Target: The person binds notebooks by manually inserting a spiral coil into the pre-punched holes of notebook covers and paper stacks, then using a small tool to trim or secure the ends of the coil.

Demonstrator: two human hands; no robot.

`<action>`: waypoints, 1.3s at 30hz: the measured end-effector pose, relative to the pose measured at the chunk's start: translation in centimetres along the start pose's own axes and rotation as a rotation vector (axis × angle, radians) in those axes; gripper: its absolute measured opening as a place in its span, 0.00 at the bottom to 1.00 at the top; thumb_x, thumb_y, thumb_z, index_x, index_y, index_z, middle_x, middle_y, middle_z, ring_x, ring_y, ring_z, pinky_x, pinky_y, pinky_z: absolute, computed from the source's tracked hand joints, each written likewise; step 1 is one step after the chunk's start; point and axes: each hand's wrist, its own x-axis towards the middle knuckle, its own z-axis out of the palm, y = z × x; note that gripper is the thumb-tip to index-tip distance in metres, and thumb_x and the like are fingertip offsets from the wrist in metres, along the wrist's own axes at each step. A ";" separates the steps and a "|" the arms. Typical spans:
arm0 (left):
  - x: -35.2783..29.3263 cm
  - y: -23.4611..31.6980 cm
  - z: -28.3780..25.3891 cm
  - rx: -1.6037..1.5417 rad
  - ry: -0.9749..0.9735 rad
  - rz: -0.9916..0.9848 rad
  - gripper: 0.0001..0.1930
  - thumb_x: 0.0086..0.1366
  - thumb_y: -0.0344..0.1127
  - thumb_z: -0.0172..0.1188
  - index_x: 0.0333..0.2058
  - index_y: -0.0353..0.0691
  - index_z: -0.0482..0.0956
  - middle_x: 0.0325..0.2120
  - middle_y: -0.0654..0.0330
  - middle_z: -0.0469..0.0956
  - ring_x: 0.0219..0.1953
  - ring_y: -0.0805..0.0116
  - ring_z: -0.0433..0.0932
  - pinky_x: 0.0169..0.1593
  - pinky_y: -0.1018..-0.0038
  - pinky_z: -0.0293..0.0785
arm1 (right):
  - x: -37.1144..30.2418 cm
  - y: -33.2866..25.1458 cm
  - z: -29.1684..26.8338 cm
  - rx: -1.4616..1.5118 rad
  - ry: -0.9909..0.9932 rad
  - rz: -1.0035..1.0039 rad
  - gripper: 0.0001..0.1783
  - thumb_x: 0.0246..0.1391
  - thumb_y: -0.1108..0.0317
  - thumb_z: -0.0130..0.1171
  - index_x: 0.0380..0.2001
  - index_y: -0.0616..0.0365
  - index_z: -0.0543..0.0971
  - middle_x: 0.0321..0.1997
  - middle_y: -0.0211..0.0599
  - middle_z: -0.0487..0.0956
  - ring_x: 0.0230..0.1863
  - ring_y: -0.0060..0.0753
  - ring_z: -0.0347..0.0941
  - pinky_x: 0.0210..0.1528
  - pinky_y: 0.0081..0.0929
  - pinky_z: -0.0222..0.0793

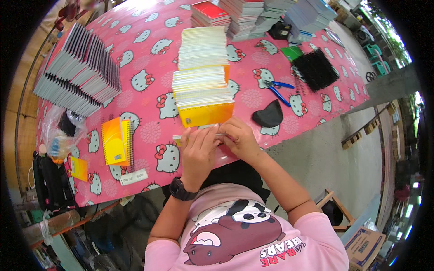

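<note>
Notebook (176,138), mostly hidden, is pinched in my left grip (201,143) and my right grip (236,136), by the pink desk (140,101)'s near edge. It sits just my side of the yellow books (207,114). Blue pliers (279,95) lie to the right, near black coils (316,70).

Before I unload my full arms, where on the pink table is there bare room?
Widest: between the black-coiled notebook stack and the long yellow-covered booklet row. Smaller: between that row and the blue-handled pliers. Crowded: the far right, with white-paged booklet stacks.
</note>
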 end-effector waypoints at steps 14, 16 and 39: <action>-0.5 -0.5 -0.5 -0.089 -0.016 0.093 0.14 0.47 0.24 0.57 0.36 0.40 0.80 0.33 0.62 0.78 0.37 0.64 0.74 0.42 0.70 0.63 | 1.1 22.3 -19.2 -0.995 0.471 0.508 0.11 0.47 0.66 0.59 0.33 0.60 0.80 0.32 0.48 0.78 0.35 0.48 0.75 0.40 0.39 0.70; -0.5 -0.5 -0.4 -0.087 -0.014 0.084 0.14 0.48 0.24 0.57 0.36 0.40 0.80 0.33 0.62 0.77 0.37 0.64 0.74 0.42 0.69 0.63 | 1.2 23.5 -19.6 -0.955 0.383 0.478 0.10 0.44 0.68 0.59 0.32 0.59 0.79 0.32 0.45 0.77 0.34 0.48 0.74 0.42 0.39 0.70; -0.4 -0.2 -0.5 -0.121 -0.015 0.011 0.08 0.51 0.29 0.63 0.32 0.42 0.80 0.27 0.63 0.75 0.32 0.65 0.72 0.38 0.69 0.61 | -2.9 -0.9 -7.8 0.373 -0.230 0.570 0.12 0.58 0.68 0.51 0.45 0.59 0.74 0.32 0.28 0.72 0.32 0.20 0.68 0.35 0.22 0.67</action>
